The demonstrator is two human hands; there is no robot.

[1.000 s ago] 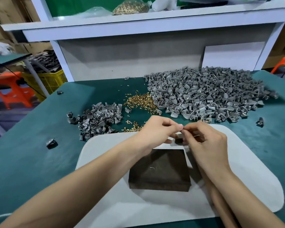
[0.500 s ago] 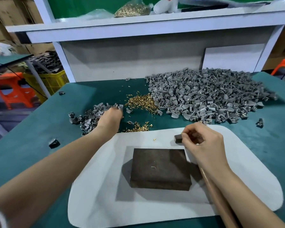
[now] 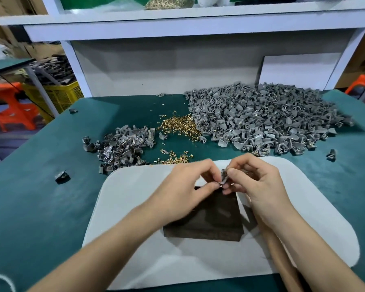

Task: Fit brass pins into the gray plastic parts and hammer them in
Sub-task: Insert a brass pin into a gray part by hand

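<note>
My left hand (image 3: 190, 186) and my right hand (image 3: 259, 184) meet fingertip to fingertip above the far edge of a dark square block (image 3: 211, 220). Between them is one gray plastic part (image 3: 224, 177); my right thumb and fingers pinch its upper end and my left fingertips pinch its lower end. I cannot make out a brass pin at the part. A wooden hammer handle (image 3: 282, 262) runs back under my right wrist, its head hidden by the hand. Loose brass pins (image 3: 179, 127) lie beyond the hands.
The block sits on a white mat (image 3: 135, 207) on the green table. A large heap of gray parts (image 3: 261, 121) fills the back right, a smaller heap (image 3: 122, 148) lies at the left. Stray parts (image 3: 61, 177) dot the table. A white shelf frame stands behind.
My left hand has come back from the small left heap to meet my right hand over the block. A gray part is now pinched between both hands.
</note>
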